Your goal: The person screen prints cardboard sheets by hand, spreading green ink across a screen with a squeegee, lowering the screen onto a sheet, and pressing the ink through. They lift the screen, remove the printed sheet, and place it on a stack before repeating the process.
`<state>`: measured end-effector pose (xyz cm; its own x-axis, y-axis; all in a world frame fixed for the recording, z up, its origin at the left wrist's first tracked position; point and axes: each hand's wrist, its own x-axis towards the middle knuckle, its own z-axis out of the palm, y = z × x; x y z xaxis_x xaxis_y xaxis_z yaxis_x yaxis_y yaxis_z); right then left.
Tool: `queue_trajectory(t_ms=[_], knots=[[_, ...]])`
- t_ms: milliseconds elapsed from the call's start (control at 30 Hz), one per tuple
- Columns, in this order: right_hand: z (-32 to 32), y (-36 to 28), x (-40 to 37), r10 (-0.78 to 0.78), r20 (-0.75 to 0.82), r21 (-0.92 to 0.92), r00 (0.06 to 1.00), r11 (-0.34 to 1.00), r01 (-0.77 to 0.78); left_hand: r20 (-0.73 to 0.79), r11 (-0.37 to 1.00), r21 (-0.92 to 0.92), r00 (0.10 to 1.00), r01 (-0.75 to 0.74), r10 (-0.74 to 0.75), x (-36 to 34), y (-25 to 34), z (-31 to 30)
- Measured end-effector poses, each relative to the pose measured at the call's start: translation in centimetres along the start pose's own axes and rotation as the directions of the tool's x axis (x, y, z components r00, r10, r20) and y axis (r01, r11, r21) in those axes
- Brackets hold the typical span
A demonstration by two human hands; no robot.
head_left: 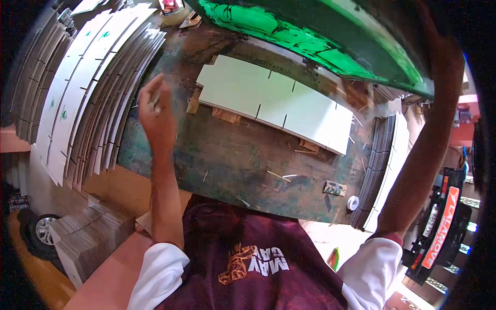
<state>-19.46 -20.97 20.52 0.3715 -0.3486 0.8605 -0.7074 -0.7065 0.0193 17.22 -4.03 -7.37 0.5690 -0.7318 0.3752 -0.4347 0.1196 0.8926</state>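
A white slotted cardboard sheet [274,101] lies flat on small wood blocks on the dark, stained worktable [232,160]. Above it a green screen frame [310,36] is tilted up. My right hand [439,31] reaches up to the frame's right edge and grips it; the hand is dim at the picture's border. My left hand [155,111] is raised over the table's left part, fingers loosely together, beside the stacked sheets. A pale sliver shows at its fingertips; I cannot tell whether it holds anything.
A tall fanned stack of white printed cardboard sheets [88,88] leans along the table's left edge. More sheets [385,170] stand at the right edge. A tape roll [353,202], a small block [335,188] and wood slivers lie near the front edge. Bundled cardboard [88,237] sits lower left.
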Motion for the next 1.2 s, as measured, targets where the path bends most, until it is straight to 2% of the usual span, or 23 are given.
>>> queue_trajectory(t_ms=[33, 67, 100, 167, 200, 233, 267, 300, 333, 367, 400, 467, 500, 700, 800, 900, 967, 1000, 1033, 1067, 1100, 1167, 1200], knots=[[-2.0, 7.2, -0.7, -0.103, 0.286, -0.461, 0.953, 0.857, 0.23, -0.07, 0.987, -0.133, 0.993, 0.087, -0.097, -0.2, 0.9, -0.2], [-2.5, 8.0, -1.0, -0.078, 0.427, -0.632, 0.901, 0.687, 0.359, -0.126, 0.95, -0.269, 0.972, 0.161, -0.201, -0.4, 1.8, -0.5], [-3.0, 8.8, -1.4, -0.052, 0.558, -0.715, 0.828, 0.475, 0.512, -0.133, 0.948, -0.273, 0.97, 0.162, -0.204, -0.4, 2.6, -0.8], [-3.8, 2.0, -4.1, -0.055, 0.481, -0.712, 0.875, 0.557, 0.427, -0.131, 0.888, -0.404, 0.946, 0.221, -0.295, -0.4, 4.4, -1.3], [-3.4, -0.7, -5.3, 0.131, 0.312, -0.638, 0.941, 0.763, 0.105, -0.137, 0.885, -0.409, 0.944, 0.221, -0.299, -0.5, 5.4, -1.8], [-2.6, -4.2, -6.7, 0.42, 0.106, -0.425, 0.901, 0.839, -0.341, 0.02, 0.703, -0.651, 0.932, 0.286, -0.361, -0.6, 6.5, -2.4], [-2.3, -6.7, -8.0, 0.513, 0.041, -0.351, 0.857, 0.811, -0.469, 0.186, 0.453, -0.82, 0.911, 0.35, -0.367, -0.9, 7.4, -2.9], [-2.8, -8.5, -9.3, 0.465, 0.114, -0.193, 0.878, 0.877, -0.44, 0.182, 0.446, -0.826, 0.911, 0.345, -0.369, -1.1, 7.8, -3.5], [-3.0, -9.5, -10.9, 0.406, 0.114, -0.086, 0.907, 0.913, -0.399, 0.27, 0.306, -0.874, 0.901, 0.377, -0.341, -1.4, 8.0, -4.2], [-3.4, -10.5, -12.8, 0.328, 0.132, -0.107, 0.935, 0.943, -0.316, 0.352, 0.158, -0.899, 0.888, 0.409, -0.295, -1.7, 8.4, -4.7], [-3.3, -12.2, -13.9, 0.27, 0.142, -0.131, 0.952, 0.959, -0.253, 0.351, 0.147, -0.903, 0.89, 0.404, -0.291, -2.0, 9.1, -5.0], [-3.5, -13.7, -16.7, 0.325, 0.174, -0.026, 0.93, 0.945, -0.326, 0.138, 0.476, -0.764, 0.831, 0.436, -0.539, -3.0, 10.5, -5.1], [-3.7, -14.4, -17.5, 0.409, 0.195, 0.009, 0.891, 0.908, -0.419, 0.026, 0.583, -0.687, 0.816, 0.435, -0.577, -3.7, 10.4, -4.4], [-1.0, -14.3, -16.6, 0.626, 0.205, 0.193, 0.753, 0.728, -0.658, 0.11, 0.52, -0.621, 0.722, 0.587, -0.683, -7.1, 5.1, -5.4], [2.9, -12.7, -14.0, 0.561, 0.408, 0.226, 0.72, 0.703, -0.675, 0.132, 0.482, -0.629, 0.694, 0.61, -0.707, -7.6, 4.6, -5.4], [8.5, -12.9, -11.8, 0.469, 0.555, 0.325, 0.687, 0.638, -0.698, 0.038, 0.492, -0.535, 0.602, 0.687, -0.798, -7.8, 4.1, -5.5], [12.6, -12.5, -11.6, 0.417, 0.582, 0.348, 0.698, 0.648, -0.677, -0.317, 0.857, -0.308, 0.805, 0.414, -0.502, -7.2, 2.1, -5.0], [14.5, -12.2, -11.5, 0.307, 0.573, 0.28, 0.76, 0.798, -0.534, -0.322, 0.854, -0.315, 0.799, 0.415, -0.507, -6.3, 2.0, -4.6], [16.2, -12.1, -11.6, 0.185, 0.574, 0.208, 0.798, 0.909, -0.361, -0.405, 0.931, -0.182, 0.838, 0.318, -0.365, -5.1, 2.1, -4.1], [17.9, -12.1, -11.8, 0.174, 0.58, 0.209, 0.796, 0.912, -0.352, -0.464, 0.975, -0.036, 0.86, 0.22, -0.212, -4.4, 2.2, -3.6], [19.6, -12.2, -12.2, 0.08, 0.543, 0.194, 0.836, 0.957, -0.218, -0.472, 0.973, -0.044, 0.853, 0.228, -0.221, -4.2, 2.2, -3.1], [21.9, -12.5, -13.2, -0.072, 0.508, 0.15, 0.859, 0.989, -0.006, -0.419, 0.862, 0.488, 0.903, 0.133, 0.098, -3.9, 2.2, -2.1], [22.8, -12.7, -14.2, -0.125, 0.467, 0.169, 0.876, 0.984, 0.05, -0.425, 0.863, 0.483, 0.901, 0.146, 0.086, -4.0, 1.8, -2.2]])
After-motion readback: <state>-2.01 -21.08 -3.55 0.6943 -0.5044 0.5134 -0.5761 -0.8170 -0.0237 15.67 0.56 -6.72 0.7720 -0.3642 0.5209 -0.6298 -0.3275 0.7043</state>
